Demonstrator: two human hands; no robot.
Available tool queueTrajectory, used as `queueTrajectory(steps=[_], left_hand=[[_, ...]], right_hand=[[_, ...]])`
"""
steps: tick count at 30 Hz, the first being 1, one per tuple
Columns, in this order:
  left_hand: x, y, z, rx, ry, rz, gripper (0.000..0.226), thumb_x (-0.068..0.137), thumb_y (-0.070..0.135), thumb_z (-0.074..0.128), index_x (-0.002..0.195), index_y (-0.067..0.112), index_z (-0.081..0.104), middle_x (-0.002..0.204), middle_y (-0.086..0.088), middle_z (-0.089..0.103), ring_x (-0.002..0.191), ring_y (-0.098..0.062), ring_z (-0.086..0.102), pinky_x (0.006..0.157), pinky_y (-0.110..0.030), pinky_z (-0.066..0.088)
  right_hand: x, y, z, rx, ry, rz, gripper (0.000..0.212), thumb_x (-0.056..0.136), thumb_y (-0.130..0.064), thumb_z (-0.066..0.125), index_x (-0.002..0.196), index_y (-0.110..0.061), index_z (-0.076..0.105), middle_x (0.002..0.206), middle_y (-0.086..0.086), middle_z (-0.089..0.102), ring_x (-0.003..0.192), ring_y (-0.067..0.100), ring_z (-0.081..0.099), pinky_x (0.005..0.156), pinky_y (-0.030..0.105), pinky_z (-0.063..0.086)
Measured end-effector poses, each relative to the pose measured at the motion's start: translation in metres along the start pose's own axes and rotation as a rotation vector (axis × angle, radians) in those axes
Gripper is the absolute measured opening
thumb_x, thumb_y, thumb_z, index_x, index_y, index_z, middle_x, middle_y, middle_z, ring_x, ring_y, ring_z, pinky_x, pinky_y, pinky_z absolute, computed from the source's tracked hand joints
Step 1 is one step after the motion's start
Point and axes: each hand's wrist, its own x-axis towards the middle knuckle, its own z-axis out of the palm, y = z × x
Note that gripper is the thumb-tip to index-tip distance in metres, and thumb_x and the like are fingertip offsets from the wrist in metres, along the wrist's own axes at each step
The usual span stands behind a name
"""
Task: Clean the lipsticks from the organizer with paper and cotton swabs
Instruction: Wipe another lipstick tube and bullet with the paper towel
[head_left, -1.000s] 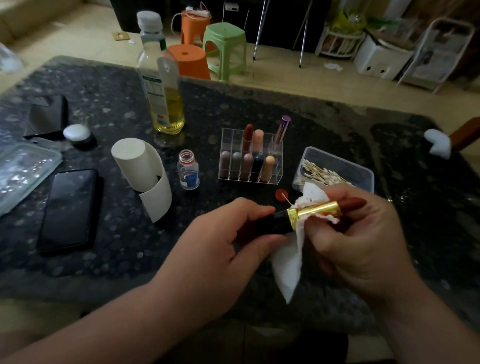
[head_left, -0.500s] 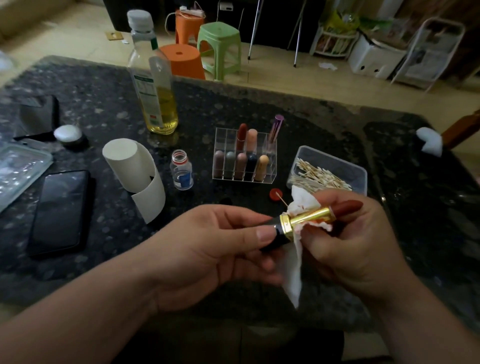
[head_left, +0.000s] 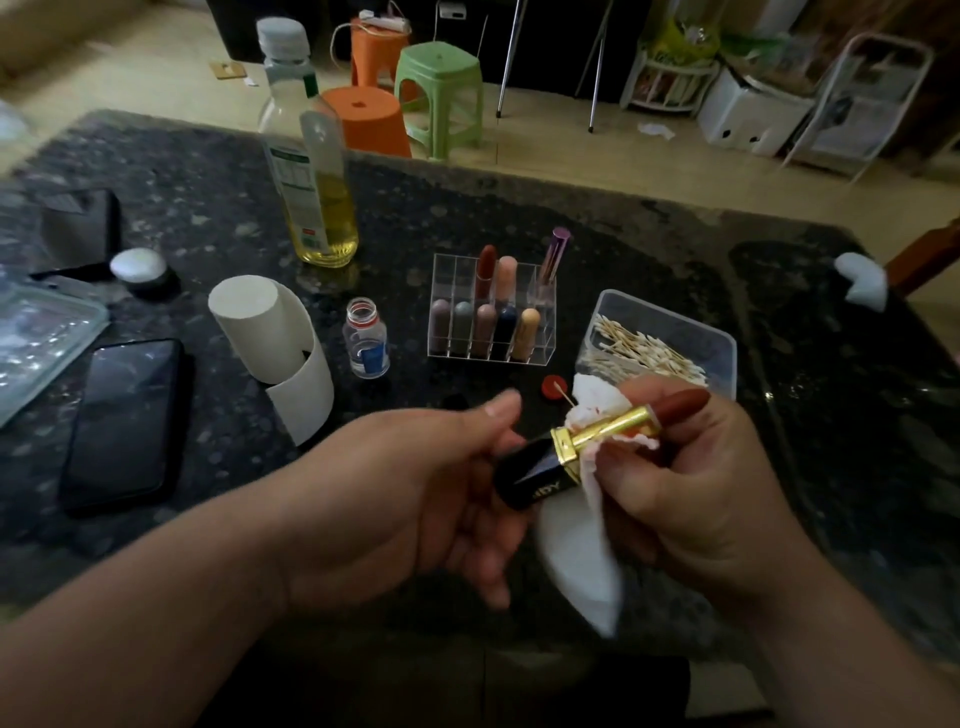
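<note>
So the left hand is curled round the black base of the lipstick, holding it sideways over the table so the gold sleeve sticks out, and the right hand has paper pinched round that sleeve, I'd guess to rub off the red smears. The other sticks stand in the clear organizer behind, cotton swabs in a tub close by, handy for crevices.
</note>
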Motion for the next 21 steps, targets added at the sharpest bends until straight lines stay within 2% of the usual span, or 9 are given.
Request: queueTrajectory(steps=[3, 6, 8, 11, 13, 15, 17, 19, 21], left_hand=[[-0.002, -0.002, -0.003, -0.107, -0.159, -0.099, 0.040, 0.100, 0.038, 0.058, 0.108, 0.000, 0.066, 0.077, -0.016, 0.061, 0.064, -0.023, 0.061, 0.066, -0.038, 0.055], [-0.003, -0.001, 0.005, -0.058, -0.008, 0.012, 0.027, 0.097, 0.032, 0.062, 0.099, 0.008, 0.074, 0.077, -0.012, 0.064, 0.065, -0.019, 0.062, 0.063, -0.034, 0.054], [-0.002, 0.000, 0.010, 0.239, 0.183, 0.141, 0.022, 0.092, 0.039, 0.066, 0.098, 0.021, 0.077, 0.078, -0.005, 0.070, 0.070, -0.019, 0.067, 0.068, -0.035, 0.057], [-0.008, -0.003, 0.017, 0.783, 0.442, 0.369, 0.029, 0.076, 0.060, 0.060, 0.103, 0.050, 0.066, 0.094, 0.013, 0.074, 0.082, -0.011, 0.073, 0.075, -0.038, 0.062], [-0.009, -0.009, 0.019, 0.991, 0.532, 0.454, 0.037, 0.071, 0.070, 0.050, 0.105, 0.057, 0.057, 0.099, 0.023, 0.070, 0.084, -0.007, 0.071, 0.071, -0.036, 0.062], [-0.004, -0.011, 0.018, 0.818, 0.476, 0.392, 0.034, 0.078, 0.072, 0.052, 0.100, 0.049, 0.063, 0.095, 0.012, 0.073, 0.082, -0.013, 0.072, 0.075, -0.045, 0.062], [0.001, -0.007, 0.013, 0.360, 0.288, 0.215, 0.037, 0.081, 0.065, 0.059, 0.088, 0.031, 0.073, 0.086, -0.005, 0.074, 0.078, -0.024, 0.070, 0.080, -0.054, 0.060], [-0.001, -0.003, 0.008, 0.063, 0.068, 0.021, 0.046, 0.086, 0.057, 0.060, 0.093, 0.014, 0.076, 0.081, -0.017, 0.068, 0.072, -0.028, 0.065, 0.073, -0.048, 0.057], [-0.004, -0.004, 0.003, 0.017, -0.069, -0.052, 0.049, 0.093, 0.048, 0.059, 0.105, 0.003, 0.071, 0.079, -0.020, 0.064, 0.068, -0.026, 0.061, 0.069, -0.042, 0.055]], right_hand=[[0.000, -0.003, -0.001, -0.012, 0.013, -0.001, 0.018, 0.061, -0.025, 0.072, 0.075, -0.035, 0.078, 0.075, -0.006, 0.075, 0.071, 0.004, 0.071, 0.062, 0.015, 0.054], [0.001, -0.004, -0.002, -0.006, 0.021, 0.000, 0.019, 0.062, -0.025, 0.072, 0.076, -0.035, 0.078, 0.072, -0.007, 0.074, 0.066, 0.005, 0.070, 0.058, 0.017, 0.054], [0.001, 0.000, -0.002, 0.050, 0.031, 0.040, 0.013, 0.065, -0.024, 0.073, 0.076, -0.028, 0.078, 0.065, -0.001, 0.070, 0.051, 0.016, 0.062, 0.043, 0.026, 0.047], [0.001, 0.006, 0.001, 0.181, 0.062, 0.077, 0.005, 0.069, -0.019, 0.072, 0.072, -0.022, 0.075, 0.058, 0.002, 0.065, 0.035, 0.013, 0.050, 0.035, 0.017, 0.038], [0.002, 0.007, 0.004, 0.231, 0.090, 0.107, 0.008, 0.071, -0.012, 0.073, 0.069, -0.019, 0.073, 0.054, 0.002, 0.062, 0.032, 0.010, 0.047, 0.033, 0.015, 0.035], [0.001, 0.006, 0.005, 0.230, 0.113, 0.150, 0.014, 0.074, -0.010, 0.070, 0.065, -0.020, 0.072, 0.052, 0.002, 0.060, 0.032, 0.010, 0.047, 0.032, 0.016, 0.035], [0.000, 0.003, 0.005, 0.222, 0.068, 0.162, 0.011, 0.069, -0.012, 0.076, 0.067, -0.022, 0.074, 0.056, 0.002, 0.063, 0.039, 0.011, 0.054, 0.036, 0.020, 0.041], [-0.002, 0.002, 0.003, 0.217, 0.037, 0.174, 0.013, 0.060, -0.020, 0.078, 0.072, -0.026, 0.077, 0.068, 0.001, 0.071, 0.059, 0.013, 0.068, 0.052, 0.024, 0.052], [-0.003, 0.003, -0.001, 0.200, 0.022, 0.185, 0.019, 0.057, -0.025, 0.079, 0.076, -0.028, 0.079, 0.078, 0.001, 0.075, 0.075, 0.013, 0.073, 0.064, 0.024, 0.056]])
